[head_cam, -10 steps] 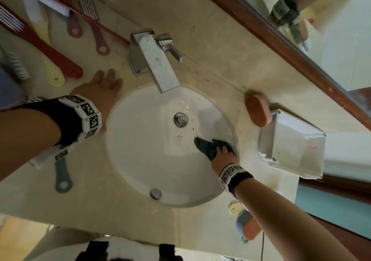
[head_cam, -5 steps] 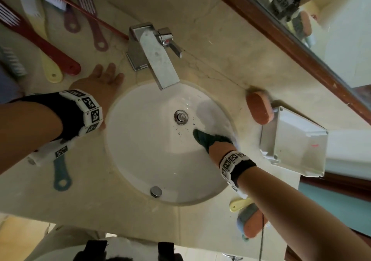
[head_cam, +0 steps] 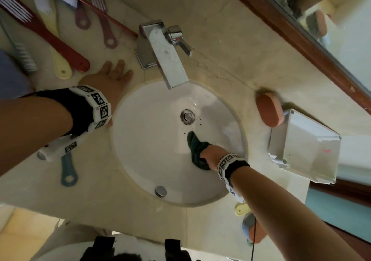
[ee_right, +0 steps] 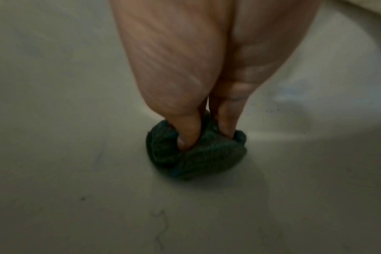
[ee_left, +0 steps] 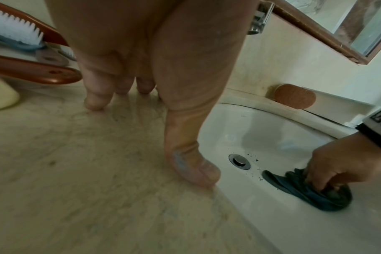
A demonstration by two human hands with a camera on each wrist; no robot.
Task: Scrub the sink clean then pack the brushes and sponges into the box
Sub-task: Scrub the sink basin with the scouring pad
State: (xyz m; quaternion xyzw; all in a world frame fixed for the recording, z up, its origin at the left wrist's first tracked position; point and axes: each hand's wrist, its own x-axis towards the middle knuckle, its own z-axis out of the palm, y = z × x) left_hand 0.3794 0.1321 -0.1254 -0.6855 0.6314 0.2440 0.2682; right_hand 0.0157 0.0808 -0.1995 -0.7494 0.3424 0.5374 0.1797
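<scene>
Still scrubbing the sink

My left hand lies flat-fingered left of the drain; my right hand grips the dark cloth, now dragged nearer the specks (unfinished); the box waits further right.

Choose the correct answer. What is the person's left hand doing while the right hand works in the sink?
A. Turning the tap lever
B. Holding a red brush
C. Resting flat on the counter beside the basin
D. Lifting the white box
C: the left hand lies with straight fingers on the counter at the sink rim, holding nothing, while the right hand grips a dark cloth.
</scene>
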